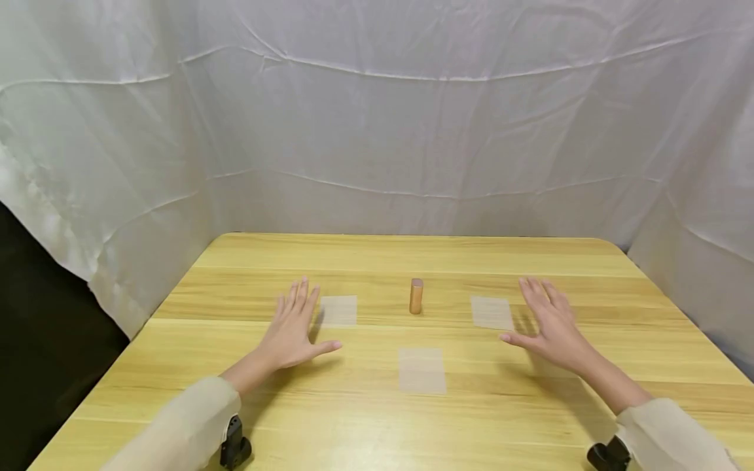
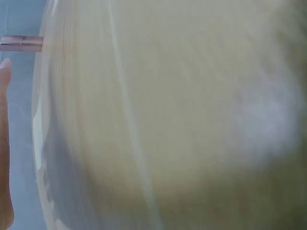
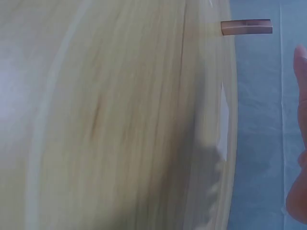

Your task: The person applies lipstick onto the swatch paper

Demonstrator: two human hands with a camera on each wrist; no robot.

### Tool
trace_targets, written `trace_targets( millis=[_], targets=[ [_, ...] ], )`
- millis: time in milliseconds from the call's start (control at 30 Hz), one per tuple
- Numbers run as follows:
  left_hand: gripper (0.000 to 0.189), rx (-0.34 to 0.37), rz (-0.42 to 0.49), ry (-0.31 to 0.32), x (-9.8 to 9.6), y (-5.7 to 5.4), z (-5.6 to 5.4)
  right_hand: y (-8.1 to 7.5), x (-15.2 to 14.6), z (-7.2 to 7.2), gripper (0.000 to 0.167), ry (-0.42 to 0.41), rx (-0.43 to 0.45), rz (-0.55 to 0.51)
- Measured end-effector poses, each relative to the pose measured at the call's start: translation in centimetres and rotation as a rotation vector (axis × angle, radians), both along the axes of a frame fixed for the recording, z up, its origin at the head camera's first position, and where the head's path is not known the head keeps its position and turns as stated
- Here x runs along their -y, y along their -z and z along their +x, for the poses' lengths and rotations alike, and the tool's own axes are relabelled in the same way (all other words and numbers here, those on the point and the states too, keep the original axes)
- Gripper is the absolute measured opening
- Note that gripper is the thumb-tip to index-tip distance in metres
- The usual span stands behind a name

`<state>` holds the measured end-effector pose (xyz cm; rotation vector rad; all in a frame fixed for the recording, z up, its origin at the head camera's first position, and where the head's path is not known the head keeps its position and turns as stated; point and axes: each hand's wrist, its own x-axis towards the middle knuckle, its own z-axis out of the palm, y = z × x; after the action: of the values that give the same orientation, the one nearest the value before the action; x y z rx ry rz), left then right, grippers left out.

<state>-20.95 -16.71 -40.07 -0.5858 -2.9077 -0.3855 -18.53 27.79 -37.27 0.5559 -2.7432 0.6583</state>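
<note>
Though between left grip and right grip — copper tube, well apart.

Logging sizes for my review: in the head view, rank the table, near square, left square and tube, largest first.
1. Table
2. Near square and left square, unranked: the near one looks larger, but sits closer to the camera
3. Tube

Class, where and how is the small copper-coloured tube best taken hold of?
Probably pinch the copper-coloured tube round its upper half, thumb opposite fingers, coming in from either side: it stands upright, slim and taller than wide, between the left hand and right hand.
</note>
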Motion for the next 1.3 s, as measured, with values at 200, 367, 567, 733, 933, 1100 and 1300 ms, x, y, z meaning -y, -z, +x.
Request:
trace_targets(
  millis=[200,367,567,733,933,1100,1300],
  targets=[
    [0.108,-0.001,0.067,0.029,-1.0,0.0,-0.3,0.0,0.6,-0.7,0.098,-0.046,-0.031,-0.063],
    [0.105,0.004,0.134,0.038,-1.8,0.0,-0.5,-0.4,1.5,-1.1,0.097,-0.060,-0.008,-0.112],
    [0.104,0.036,0.224,0.048,-3.0,0.1,-1.0,-1.0,2.5,-1.3,0.095,-0.044,0.054,-0.166],
    [0.104,0.073,0.288,0.050,-4.3,-0.3,-1.4,-1.2,3.1,-1.7,0.093,-0.046,0.038,-0.178],
    [0.103,0.107,0.344,0.046,-5.6,-0.7,-1.9,-1.6,4.1,-2.3,0.091,-0.047,0.012,-0.175],
    [0.102,0.119,0.363,0.049,-6.3,-0.7,-2.1,-2.0,4.8,-2.7,0.090,-0.046,0.007,-0.182],
    [0.099,0.129,0.386,0.065,-7.0,-0.6,-2.4,-2.0,5.4,-3.1,0.088,-0.050,-0.004,-0.203]
  ],
)
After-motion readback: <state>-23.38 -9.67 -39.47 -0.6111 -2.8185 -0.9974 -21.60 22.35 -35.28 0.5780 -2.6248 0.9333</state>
